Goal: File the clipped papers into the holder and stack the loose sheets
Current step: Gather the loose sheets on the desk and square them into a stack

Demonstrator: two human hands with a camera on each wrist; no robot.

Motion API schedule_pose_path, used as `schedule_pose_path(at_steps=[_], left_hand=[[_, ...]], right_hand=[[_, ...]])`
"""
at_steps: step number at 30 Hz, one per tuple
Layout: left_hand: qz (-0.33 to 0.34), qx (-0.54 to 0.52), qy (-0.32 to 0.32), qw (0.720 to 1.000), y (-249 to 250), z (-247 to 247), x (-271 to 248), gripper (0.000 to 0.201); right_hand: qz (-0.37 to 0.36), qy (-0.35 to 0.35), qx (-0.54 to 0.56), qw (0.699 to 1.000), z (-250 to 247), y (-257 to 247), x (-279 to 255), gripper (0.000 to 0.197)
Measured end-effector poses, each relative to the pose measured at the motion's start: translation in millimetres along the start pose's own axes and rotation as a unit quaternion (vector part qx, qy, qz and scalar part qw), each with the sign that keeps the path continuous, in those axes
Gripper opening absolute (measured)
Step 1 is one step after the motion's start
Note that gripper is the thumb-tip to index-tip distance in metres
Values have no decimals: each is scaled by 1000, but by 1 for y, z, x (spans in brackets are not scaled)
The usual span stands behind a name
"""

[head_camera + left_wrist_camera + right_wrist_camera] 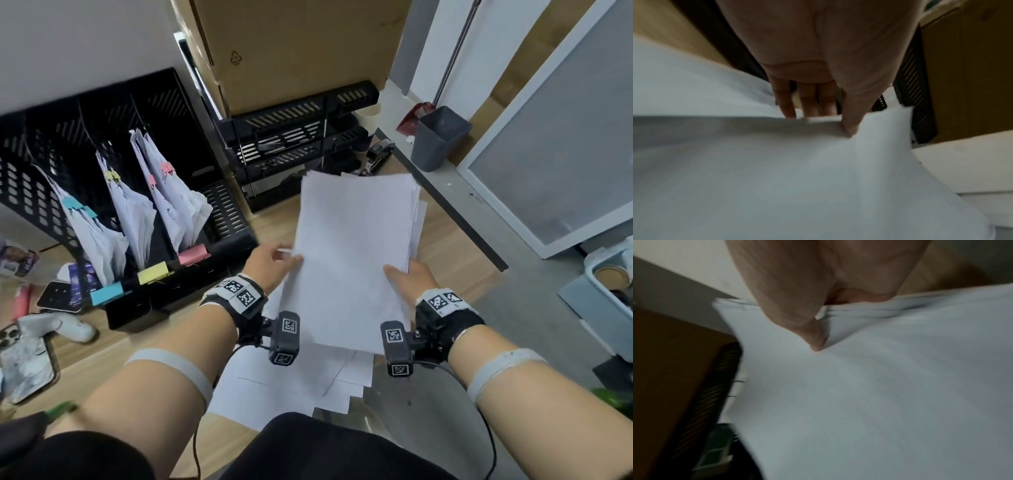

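Both hands hold one stack [352,260] of loose white sheets up off the floor, one hand on each long edge. The left hand [270,265] pinches the stack's left edge: its thumb [851,113] presses on top while the fingers [786,104] curl underneath. The right hand [409,279] grips the right edge the same way, thumb [809,331] on the top sheet; its fingers are hidden under the paper. The stack's edges are uneven, with some sheets sticking out past the right fingers. More sheets [291,380] lie spread on the floor below the wrists. Left of the left fingers stands the black holder [219,246], its slots holding clipped papers [171,202] with blue, yellow and pink clips. Beyond the fingertips sits a black tray rack [301,137].
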State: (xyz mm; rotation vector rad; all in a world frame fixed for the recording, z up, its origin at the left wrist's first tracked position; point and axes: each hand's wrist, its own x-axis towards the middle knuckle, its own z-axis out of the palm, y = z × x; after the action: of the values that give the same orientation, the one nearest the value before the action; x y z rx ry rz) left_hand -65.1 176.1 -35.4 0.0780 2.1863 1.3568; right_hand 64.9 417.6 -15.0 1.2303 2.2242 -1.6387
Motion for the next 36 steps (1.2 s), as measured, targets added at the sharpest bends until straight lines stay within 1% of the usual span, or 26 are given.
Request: schedule_pose_path(at_steps=[1,3,5,7,10,13,15,16,18,21,23,25,27,29,30,31,32,34,35,36], left_hand=[[-29,65,0,997,-13,-5,0,21],[-119,169,6,978,-47,-16,-2,35],[-202,221,25,954,-78,-27,-8,50],[-236,235,46,942,-96,-34,-12,60],[-232,211,54,948,-102,-37,-12,63],[-223,193,52,954,-104,-38,-12,55],[-212,201,45,955,-107,-37,-15,48],[-214,201,41,955,-109,-36,-16,47],[-220,199,37,954,-110,-36,-19,53],[-223,263,60,937,-109,-39,-24,67],[-224,233,52,945,-106,-39,-24,75],[-237,194,30,951,-102,-37,-25,76],[-257,205,10,944,-97,-36,-28,72],[-265,223,-21,938,-93,-37,-32,62],[-256,226,-37,939,-91,-36,-33,55],[-240,230,-48,942,-89,-35,-35,48],[-219,237,-51,945,-88,-34,-38,43],[-180,245,-54,951,-86,-35,-41,41],[-166,243,-58,954,-84,-37,-43,42],[-160,239,-62,956,-82,-40,-44,42]], right_hand=[[41,-13,-17,999,6,10,5,30],[100,-53,-66,991,21,27,9,36],[128,-74,-125,981,37,35,6,40],[148,-79,-154,974,51,39,5,44],[151,-85,-188,967,67,33,0,40],[151,-105,-192,964,82,31,-3,40],[151,-122,-194,962,92,32,-8,44],[149,-122,-196,961,97,34,-11,47],[143,-96,-199,965,106,40,-18,52],[139,-58,-190,970,115,46,-30,57],[150,-82,-197,965,119,47,-33,55],[182,-141,-192,954,122,48,-33,50],[190,-186,-199,943,124,51,-32,46],[184,-206,-220,935,126,53,-31,30],[183,-213,-228,932,127,55,-30,26],[184,-221,-233,929,127,54,-31,27],[182,-223,-234,929,128,55,-30,30],[183,-218,-231,930,128,57,-25,37],[190,-216,-225,931,127,58,-22,32],[195,-215,-212,933,125,59,-20,20]])
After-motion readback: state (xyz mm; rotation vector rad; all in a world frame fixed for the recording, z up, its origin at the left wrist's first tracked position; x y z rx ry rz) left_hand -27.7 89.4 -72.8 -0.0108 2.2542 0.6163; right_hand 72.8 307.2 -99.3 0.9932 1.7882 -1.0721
